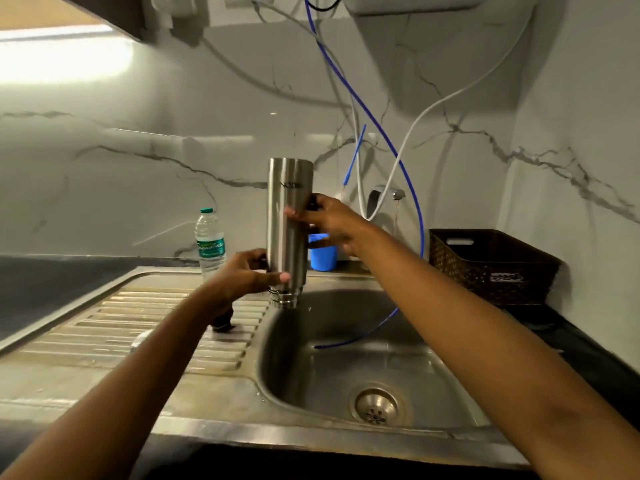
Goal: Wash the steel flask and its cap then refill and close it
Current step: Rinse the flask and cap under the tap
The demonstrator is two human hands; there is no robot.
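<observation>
The steel flask (289, 223) is held upside down in the air, with its open mouth pointing down over the left edge of the sink (346, 362). No cap is on it. The left hand (247, 271) has its grip curled around the lower end, just above the threaded neck. The right hand (332, 221) has its grip wrapped around the middle of the body. A small dark thing shows beside the right fingers, but I cannot tell what it is.

The flask is stiff and will not dent under the fingers, and emptied it is probably rather light — but the metal is smooth and a few drops show near the mouth, so I judge it slippery. Good places to hold are the narrowing near the neck and the straight middle.

A plastic water bottle (209, 237) and a blue cup (323, 259) stand at the back edge of the sink, the cup behind the flask. A blue tube (374, 123) hangs down into the basin, right of the flask — it may catch the flask on the way to the tap (382, 194). A dark object (223, 322) lies on the ribbed drain board (138, 327), partly hidden by the left forearm; it could be the cap. A brown basket (485, 268) stands on the tabletop (571, 327), well apart.
</observation>
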